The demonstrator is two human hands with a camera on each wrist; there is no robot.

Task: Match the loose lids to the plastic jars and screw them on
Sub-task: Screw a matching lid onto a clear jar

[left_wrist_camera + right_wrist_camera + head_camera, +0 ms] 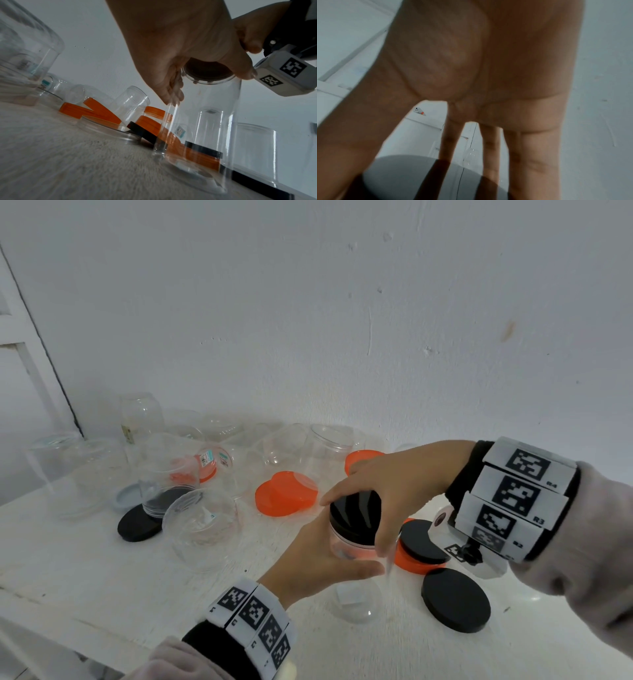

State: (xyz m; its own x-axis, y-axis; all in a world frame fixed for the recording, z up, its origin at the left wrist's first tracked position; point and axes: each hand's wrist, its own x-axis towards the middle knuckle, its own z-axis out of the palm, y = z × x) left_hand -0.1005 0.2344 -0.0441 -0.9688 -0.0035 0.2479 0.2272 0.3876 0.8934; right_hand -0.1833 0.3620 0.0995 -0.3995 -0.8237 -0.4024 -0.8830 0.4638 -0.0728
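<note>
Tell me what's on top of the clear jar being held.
A black lid sits on the clear jar, gripped by the right hand; the left hand holds the jar. Whether its threads are engaged is hidden.

four black lids, four orange lids, one grey lid, about ten clear jars

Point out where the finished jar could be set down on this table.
Bare table lies at the near left, in front of the tipped clear jar and left of the left hand. Crowded: jars along the wall, and the orange lids and black lid around the right hand.
</note>
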